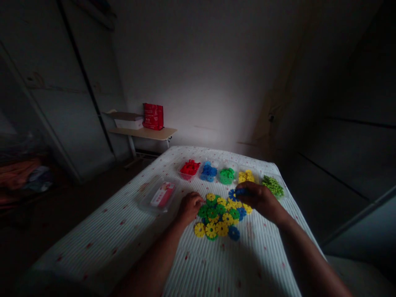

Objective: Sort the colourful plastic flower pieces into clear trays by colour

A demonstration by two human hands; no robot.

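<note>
A flat cluster of joined plastic snowflake discs (220, 216) in yellow, green and blue lies on the white striped bed cover (198, 255). My left hand (189, 207) rests curled against the cluster's left edge, fingers closed on it. My right hand (259, 198) is at the cluster's upper right, fingers pinched on a blue disc (239, 192). Behind the cluster stand small clear trays of sorted discs: red (189, 168), blue (208, 171), green (227, 175), yellow (246, 176) and light green (272, 185).
A clear plastic box with a pink and white card (162, 194) lies left of my left hand. A wooden side table (145, 133) with a red bag (152, 116) stands by the back wall. The room is dim; clothes lie at the far left (21, 177).
</note>
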